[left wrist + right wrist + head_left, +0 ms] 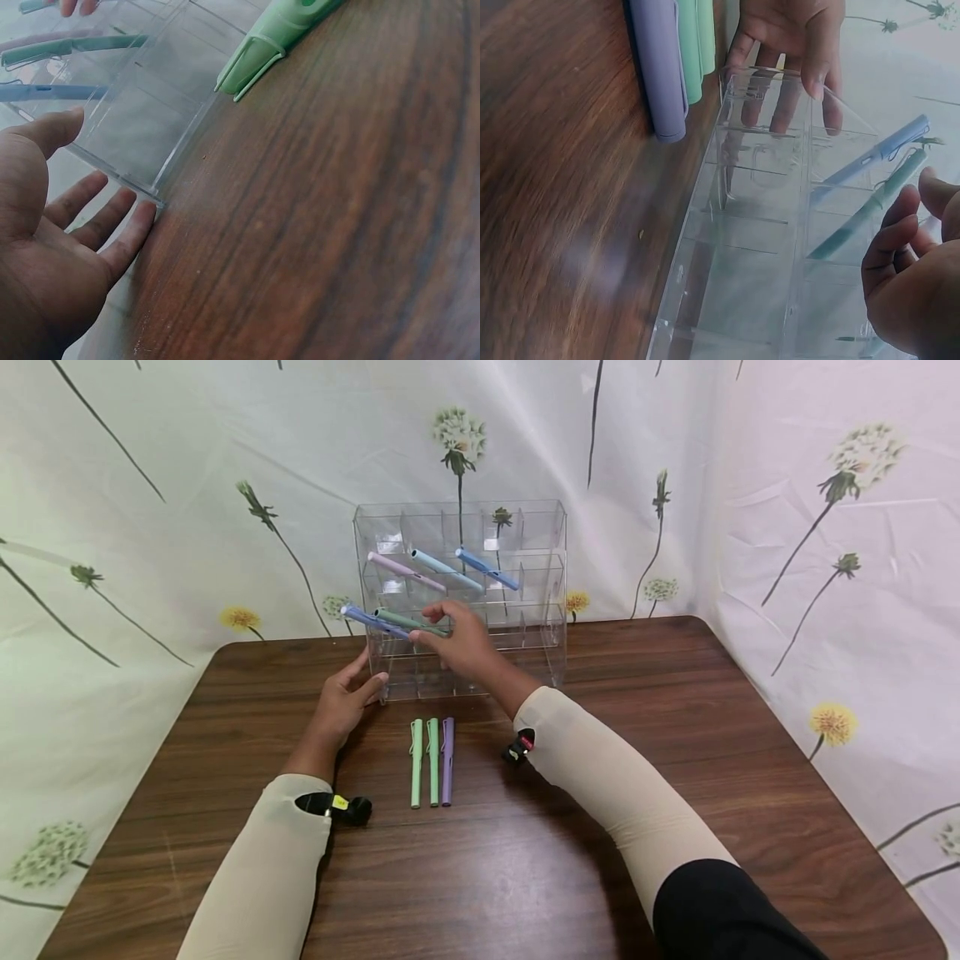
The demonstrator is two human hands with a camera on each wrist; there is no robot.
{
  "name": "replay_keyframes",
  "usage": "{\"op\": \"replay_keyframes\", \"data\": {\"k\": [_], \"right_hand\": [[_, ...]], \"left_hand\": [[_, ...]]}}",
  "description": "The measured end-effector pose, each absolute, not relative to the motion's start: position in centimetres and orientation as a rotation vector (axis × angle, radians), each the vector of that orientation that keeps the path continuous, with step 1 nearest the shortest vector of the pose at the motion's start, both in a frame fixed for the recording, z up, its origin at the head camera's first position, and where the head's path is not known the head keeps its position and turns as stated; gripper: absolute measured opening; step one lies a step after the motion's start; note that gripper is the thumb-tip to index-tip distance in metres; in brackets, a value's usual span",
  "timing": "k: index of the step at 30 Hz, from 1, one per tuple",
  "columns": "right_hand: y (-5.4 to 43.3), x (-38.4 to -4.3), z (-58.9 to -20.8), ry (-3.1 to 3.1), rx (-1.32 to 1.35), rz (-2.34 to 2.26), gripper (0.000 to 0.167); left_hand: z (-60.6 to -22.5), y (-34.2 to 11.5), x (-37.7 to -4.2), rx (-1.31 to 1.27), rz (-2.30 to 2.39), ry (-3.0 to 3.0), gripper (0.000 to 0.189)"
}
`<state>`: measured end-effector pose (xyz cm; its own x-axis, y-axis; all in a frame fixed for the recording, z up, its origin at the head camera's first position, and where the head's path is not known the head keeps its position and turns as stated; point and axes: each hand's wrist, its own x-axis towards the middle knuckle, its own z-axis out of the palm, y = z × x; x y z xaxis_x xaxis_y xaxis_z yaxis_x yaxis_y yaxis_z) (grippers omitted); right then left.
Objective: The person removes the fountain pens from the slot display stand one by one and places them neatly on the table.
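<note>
Rests the left hand against the left side of a clear organizer, with fingers straight and spread (thumb by the lower front corner). Holds the right hand just beside the dark green pen, with fingers loosely bent and thumb slightly apart; cannot tell whether touching. Shows that pen slanting in the organizer beside a periwinkle pen, below pink, pale blue and blue pens. Has two light green pens and a purple pen lying in front, on the brown table.

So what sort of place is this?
Probably an indoor tabletop workspace: there's a brown wooden table, a flowered sheet behind it, and a clear rack with pens in it.
</note>
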<state>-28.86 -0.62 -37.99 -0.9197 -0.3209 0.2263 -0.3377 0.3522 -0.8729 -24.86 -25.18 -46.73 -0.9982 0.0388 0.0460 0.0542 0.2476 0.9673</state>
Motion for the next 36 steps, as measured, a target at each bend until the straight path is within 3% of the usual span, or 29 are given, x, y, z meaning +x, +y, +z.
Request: {"op": "replay_keyframes", "data": {"k": [15, 36], "right_hand": [[-3.0, -29.2, -39.4, -2.519, 0.564, 1.621, 0.04], [-4.5, -29.2, -39.2, -2.556, 0.543, 1.511, 0.04]], "left_hand": [[-46.6, -25.0, -24.8, -0.072, -1.936, -2.467, 0.069], [-46.9, -25.2, -25.0, -0.057, -1.963, -2.445, 0.068]]}}
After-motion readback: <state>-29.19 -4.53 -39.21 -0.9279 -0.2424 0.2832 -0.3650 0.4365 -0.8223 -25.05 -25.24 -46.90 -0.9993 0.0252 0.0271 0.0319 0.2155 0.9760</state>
